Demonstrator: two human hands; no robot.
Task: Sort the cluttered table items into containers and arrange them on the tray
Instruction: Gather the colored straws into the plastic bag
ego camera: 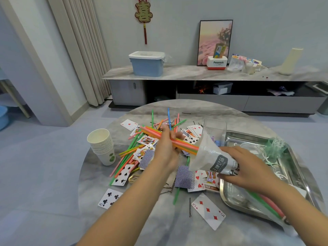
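Grey marble round table (230,118) fills our view, strewn with playing cards (207,211) and loose straws (131,153). Our left hand (167,146) has its fingers curled round a bundle of straws (152,132), whose far end enters the mouth of a plastic bag (209,157). Our right hand (248,169) grips that bag just over the steel tray (300,167). A stack of paper cups (102,144) stands left of the pile

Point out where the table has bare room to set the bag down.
Bare marble lies at the near edge, between the nine of clubs and three of diamonds, and left of the paper cups. The middle is crowded with straws and cards.
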